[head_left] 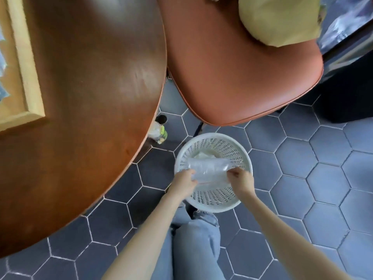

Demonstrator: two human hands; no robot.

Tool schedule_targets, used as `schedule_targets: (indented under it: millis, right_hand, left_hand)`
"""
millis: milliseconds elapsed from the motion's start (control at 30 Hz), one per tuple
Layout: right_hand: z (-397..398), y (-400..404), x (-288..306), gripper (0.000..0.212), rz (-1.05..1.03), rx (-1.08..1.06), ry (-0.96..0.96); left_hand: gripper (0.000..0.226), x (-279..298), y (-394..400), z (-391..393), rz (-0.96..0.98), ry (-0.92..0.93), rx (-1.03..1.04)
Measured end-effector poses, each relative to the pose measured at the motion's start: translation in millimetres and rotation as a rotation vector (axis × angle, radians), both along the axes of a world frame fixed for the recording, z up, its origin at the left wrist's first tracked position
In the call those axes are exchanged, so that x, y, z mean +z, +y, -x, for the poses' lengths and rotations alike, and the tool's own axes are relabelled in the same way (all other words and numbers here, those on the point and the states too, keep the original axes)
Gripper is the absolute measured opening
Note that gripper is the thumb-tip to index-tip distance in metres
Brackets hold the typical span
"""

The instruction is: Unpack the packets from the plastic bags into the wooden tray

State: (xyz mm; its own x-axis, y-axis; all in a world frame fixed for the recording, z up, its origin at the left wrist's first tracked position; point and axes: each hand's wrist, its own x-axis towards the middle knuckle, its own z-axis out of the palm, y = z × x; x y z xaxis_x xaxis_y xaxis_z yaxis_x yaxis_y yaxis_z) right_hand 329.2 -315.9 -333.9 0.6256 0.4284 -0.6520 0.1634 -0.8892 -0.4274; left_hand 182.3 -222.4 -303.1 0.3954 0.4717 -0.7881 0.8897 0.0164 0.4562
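Observation:
A clear plastic bag (209,169) is stretched between both hands over a white perforated waste basket (245,158) on the floor. My left hand (184,181) pinches the bag's left end and my right hand (240,179) pinches its right end. The bag looks crumpled and see-through; I cannot tell if anything is inside. More pale plastic lies in the basket's bottom. The light wooden tray (30,77) sits on the round brown table (90,98) at the far left, only partly in view, with something bluish inside it.
An orange-brown chair seat (232,67) stands beyond the basket, with a yellow cushion (278,19) on it. A small packet (159,132) lies on the hexagon-tiled floor under the table edge. Dark furniture stands at the right. My jeans-clad legs are below.

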Motion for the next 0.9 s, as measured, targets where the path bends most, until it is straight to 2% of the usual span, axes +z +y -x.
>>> schedule_targets:
  millis: [200,333,433,533,667,800,900]
  right_hand:
    - [-1.1,2.5,-87.5,0.028,0.037,0.169,0.024]
    - [-2.5,-2.4,-137.5,0.039,0.085,0.249,0.093]
    - [-1.1,-8.0,-152.8,0.051,0.221,0.351,0.161]
    - [-0.2,-8.4,-144.5,0.051,0.246,0.426,0.095]
    - [0.0,3.2,-110.8,0.041,0.174,0.446,0.018]
    - [-0.6,18.1,-60.5,0.034,0.155,0.499,0.017]
    - [2.6,29.8,-8.5,0.028,0.138,0.585,-0.027]
  left_hand:
    - [0.038,-94.0,14.1,-16.0,0.082,0.087,-0.221]
    - [0.051,-133.1,20.4,-24.2,0.151,0.154,-0.327]
    - [0.044,-145.5,16.4,-24.8,0.191,0.144,-0.353]
    - [0.048,-141.4,13.2,-24.0,0.136,0.139,-0.347]
    - [0.036,-116.8,15.8,-18.3,-0.009,0.125,-0.323]
    - [0.027,-72.4,20.9,-11.6,-0.092,0.101,-0.273]
    - [0.024,-18.6,25.3,-13.1,-0.241,0.079,-0.333]
